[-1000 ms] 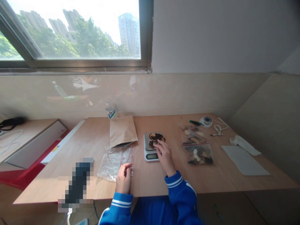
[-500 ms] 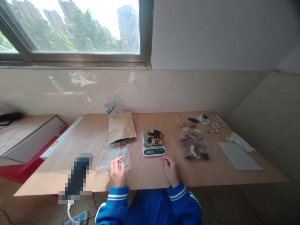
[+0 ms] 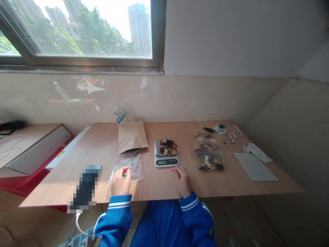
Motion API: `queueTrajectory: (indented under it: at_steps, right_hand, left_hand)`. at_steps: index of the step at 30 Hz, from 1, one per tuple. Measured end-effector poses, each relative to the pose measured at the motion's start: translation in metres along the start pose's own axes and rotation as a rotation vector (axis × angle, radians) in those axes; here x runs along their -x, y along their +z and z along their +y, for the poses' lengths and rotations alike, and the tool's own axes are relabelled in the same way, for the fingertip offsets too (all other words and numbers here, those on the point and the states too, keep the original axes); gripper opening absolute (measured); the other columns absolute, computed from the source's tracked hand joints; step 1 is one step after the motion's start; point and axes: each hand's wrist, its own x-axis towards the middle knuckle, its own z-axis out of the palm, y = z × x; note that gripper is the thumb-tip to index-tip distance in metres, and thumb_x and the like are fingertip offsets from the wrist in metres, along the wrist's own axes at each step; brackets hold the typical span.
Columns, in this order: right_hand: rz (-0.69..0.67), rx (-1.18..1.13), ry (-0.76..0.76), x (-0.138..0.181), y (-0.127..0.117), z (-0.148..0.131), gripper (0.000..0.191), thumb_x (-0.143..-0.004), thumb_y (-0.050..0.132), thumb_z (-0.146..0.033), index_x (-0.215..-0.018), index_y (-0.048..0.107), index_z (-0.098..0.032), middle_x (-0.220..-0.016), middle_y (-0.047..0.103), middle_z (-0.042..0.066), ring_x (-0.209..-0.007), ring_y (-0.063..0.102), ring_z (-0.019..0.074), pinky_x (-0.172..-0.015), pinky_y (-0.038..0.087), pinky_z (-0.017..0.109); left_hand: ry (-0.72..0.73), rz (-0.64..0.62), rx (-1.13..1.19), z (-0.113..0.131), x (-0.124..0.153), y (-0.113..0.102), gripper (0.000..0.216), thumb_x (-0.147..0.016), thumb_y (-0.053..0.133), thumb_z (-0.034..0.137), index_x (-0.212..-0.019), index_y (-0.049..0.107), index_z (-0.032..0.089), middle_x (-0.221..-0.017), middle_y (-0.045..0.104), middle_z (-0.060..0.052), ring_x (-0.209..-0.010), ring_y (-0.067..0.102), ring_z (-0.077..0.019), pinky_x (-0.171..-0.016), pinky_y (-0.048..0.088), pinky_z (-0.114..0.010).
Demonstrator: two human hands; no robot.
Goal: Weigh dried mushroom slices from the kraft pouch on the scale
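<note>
Left hand: the left hand lies at the near edge of the wooden tabletop, fingertips pinching the near edge of the empty clear plastic zip bag with a red seal strip; thumb and forefinger look closed on the film, though the exact grip is too small to tell.
Right hand: the right hand rests on the tabletop with its fingers loosely spread, holding nothing, at about 5 o'clock from the scale.
Scale: the small white digital kitchen scale with a steel platform sits past the hands, carrying a pile of dark dried slices.
Bag position: the clear bag lies flat at 8 o'clock from the scale, just beside it, and at 6 o'clock from the brown kraft paper pouch.
Filled bags: two clear zip bags of dried pieces lie at 3 o'clock from the scale, well apart from the hands.
Doing it well: judged from this, the bag's mouth needs both hands; pinch one lip with each hand near the red strip and pull apart evenly, since thin film clings.
Handling: the slices look light and brittle, so a gentle pinch would suit them.
Risk: a sleeve brushing the scale could shift the pile.
</note>
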Motion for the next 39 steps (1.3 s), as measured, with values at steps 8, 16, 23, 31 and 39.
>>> queueTrajectory:
  at_steps: [8, 16, 23, 31, 39]
  right_hand:
    - [-0.112, -0.424, 0.144, 0.012, 0.046, -0.083, 0.023, -0.09, 0.046, -0.032, -0.105, 0.058, -0.019, -0.091, 0.067, 0.005, -0.08, 0.063, 0.0159, -0.07, 0.051, 0.026]
    - [-0.174, -0.327, 0.063, 0.005, 0.029, -0.085, 0.015, -0.083, 0.056, -0.03, -0.08, 0.066, -0.019, -0.078, 0.067, 0.003, -0.073, 0.061, 0.0158, -0.068, 0.05, 0.028]
    - [-0.172, -0.443, 0.259, 0.004, 0.025, -0.069, 0.029, -0.078, 0.06, -0.045, -0.066, 0.058, -0.019, -0.058, 0.06, -0.001, -0.056, 0.056, 0.013, -0.057, 0.047, 0.025]
    - [-0.251, -0.477, 0.222, -0.009, -0.002, -0.033, 0.033, -0.084, 0.052, -0.05, -0.086, 0.063, -0.019, -0.085, 0.066, 0.005, -0.08, 0.062, 0.0177, -0.072, 0.05, 0.031]
    - [0.0, 0.19, -0.071, -0.083, -0.003, 0.023, 0.046, -0.083, 0.053, -0.038, -0.128, 0.052, -0.025, -0.137, 0.042, 0.012, -0.128, 0.037, 0.0293, -0.102, 0.033, 0.051]
  left_hand:
    - [0.378, -0.066, 0.382, 0.067, 0.058, -0.004, 0.026, -0.086, 0.051, 0.031, -0.106, 0.06, 0.019, -0.093, 0.065, -0.007, -0.083, 0.06, -0.018, -0.076, 0.05, -0.033]
    - [0.148, -0.199, 0.535, 0.064, 0.054, 0.002, 0.027, -0.085, 0.049, 0.042, -0.092, 0.058, 0.017, -0.085, 0.066, -0.007, -0.079, 0.062, -0.0189, -0.072, 0.05, -0.033]
    - [0.023, -0.223, 0.556, 0.066, 0.048, -0.006, 0.032, -0.084, 0.043, 0.048, -0.07, 0.052, 0.021, -0.055, 0.053, 0.002, -0.054, 0.053, -0.0134, -0.057, 0.044, -0.025]
    - [-0.064, -0.111, 0.552, 0.061, 0.042, -0.01, 0.034, -0.082, 0.043, 0.049, -0.061, 0.045, 0.022, -0.045, 0.045, 0.005, -0.046, 0.047, -0.0119, -0.051, 0.04, -0.023]
    - [-0.107, -0.168, 0.576, 0.074, 0.037, -0.005, 0.041, -0.08, 0.044, 0.057, -0.057, 0.043, 0.022, -0.048, 0.047, 0.003, -0.049, 0.048, -0.0128, -0.055, 0.04, -0.025]
